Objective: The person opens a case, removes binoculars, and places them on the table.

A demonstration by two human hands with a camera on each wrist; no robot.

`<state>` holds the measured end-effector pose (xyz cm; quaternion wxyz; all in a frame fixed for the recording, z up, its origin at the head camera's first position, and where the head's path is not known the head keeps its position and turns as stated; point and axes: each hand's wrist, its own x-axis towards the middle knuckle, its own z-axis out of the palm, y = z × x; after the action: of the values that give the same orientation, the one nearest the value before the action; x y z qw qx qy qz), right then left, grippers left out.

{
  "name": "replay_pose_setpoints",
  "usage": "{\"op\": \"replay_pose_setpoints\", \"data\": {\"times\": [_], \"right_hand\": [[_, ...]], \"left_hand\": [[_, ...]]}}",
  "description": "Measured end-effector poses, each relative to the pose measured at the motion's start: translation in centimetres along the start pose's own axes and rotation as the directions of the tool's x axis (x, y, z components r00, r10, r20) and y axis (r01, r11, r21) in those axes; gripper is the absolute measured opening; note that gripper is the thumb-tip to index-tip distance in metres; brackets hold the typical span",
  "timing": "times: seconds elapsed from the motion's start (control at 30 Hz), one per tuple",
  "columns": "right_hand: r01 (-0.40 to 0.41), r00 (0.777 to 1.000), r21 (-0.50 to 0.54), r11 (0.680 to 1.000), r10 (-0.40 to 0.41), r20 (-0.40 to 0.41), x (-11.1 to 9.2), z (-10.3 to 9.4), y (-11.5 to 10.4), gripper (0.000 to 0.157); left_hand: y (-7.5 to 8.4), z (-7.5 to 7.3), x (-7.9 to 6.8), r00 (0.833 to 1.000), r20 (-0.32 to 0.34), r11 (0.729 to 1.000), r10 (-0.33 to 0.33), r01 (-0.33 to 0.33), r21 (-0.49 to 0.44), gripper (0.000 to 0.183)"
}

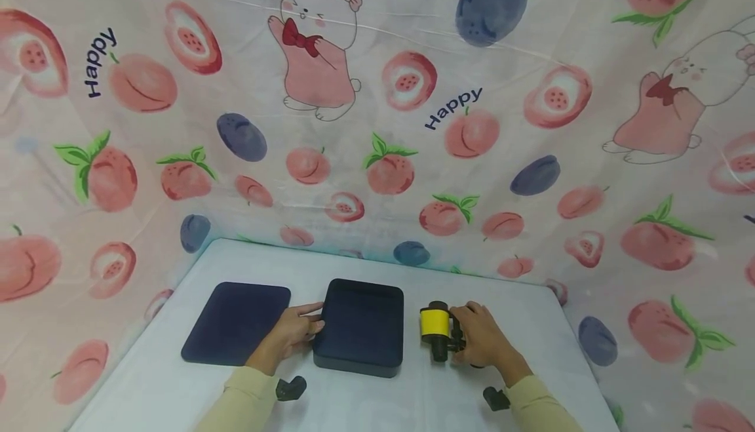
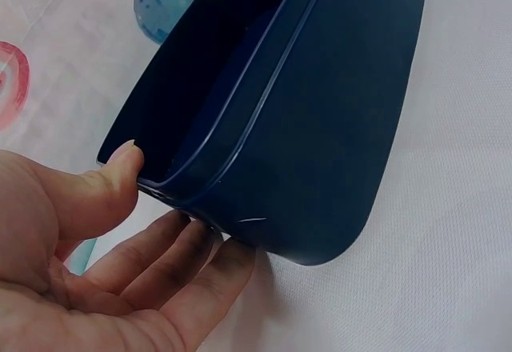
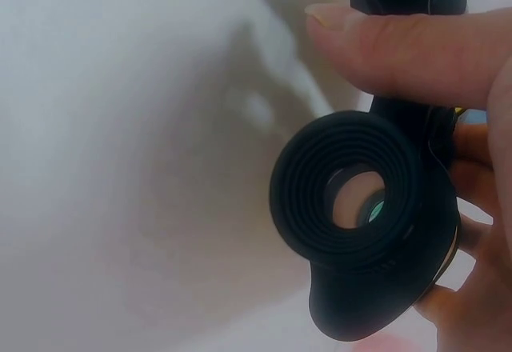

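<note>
A dark navy box [image 1: 358, 327] with an open top stands in the middle of the white table. My left hand [image 1: 288, 332] grips its left side; in the left wrist view the thumb [image 2: 104, 188] lies over the rim of the box [image 2: 320, 128] and the other fingers are against the outer wall. To the right of the box, my right hand [image 1: 483, 339] holds a pair of black and yellow binoculars [image 1: 435, 322]. In the right wrist view the thumb lies across the binoculars [image 3: 344, 200], near a round eyepiece, while the other fingers are partly hidden behind them.
A flat navy lid [image 1: 236, 324] lies on the table [image 1: 436, 406] left of the box. Behind the table hangs a curtain [image 1: 366, 91] printed with fruit and rabbits. Dark wrist-worn pieces show beside the left sleeve [image 1: 242, 402] and the right sleeve [image 1: 537, 402].
</note>
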<state>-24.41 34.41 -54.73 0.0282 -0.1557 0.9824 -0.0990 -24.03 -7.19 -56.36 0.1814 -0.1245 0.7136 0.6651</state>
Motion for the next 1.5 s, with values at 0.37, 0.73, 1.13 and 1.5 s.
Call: {"op": "replay_pose_setpoints", "data": {"times": [0.37, 0.73, 1.13, 1.5], "right_hand": [[-0.005, 1.000, 0.001, 1.000, 0.005, -0.009, 0.3, -0.3, 0.3, 0.094], [-0.045, 0.999, 0.028, 0.999, 0.045, 0.014, 0.2, 0.0, 0.2, 0.094], [-0.037, 0.999, 0.042, 0.998, 0.037, 0.011, 0.2, 1.3, 0.5, 0.096], [-0.049, 0.998, 0.041, 0.998, 0.048, 0.033, 0.7, 2.3, 0.7, 0.102]], "left_hand": [[0.4, -0.2, 0.2, 1.000, 0.003, 1.000, 0.012, -0.012, -0.015, 0.061], [0.2, -0.1, 0.2, 1.000, 0.004, 1.000, 0.007, -0.007, -0.016, 0.061], [-0.6, 0.2, -0.3, 1.000, 0.004, 1.000, 0.015, -0.015, -0.004, 0.062], [-0.5, -0.1, 0.0, 0.999, -0.008, 0.999, 0.043, -0.043, 0.003, 0.061]]}}
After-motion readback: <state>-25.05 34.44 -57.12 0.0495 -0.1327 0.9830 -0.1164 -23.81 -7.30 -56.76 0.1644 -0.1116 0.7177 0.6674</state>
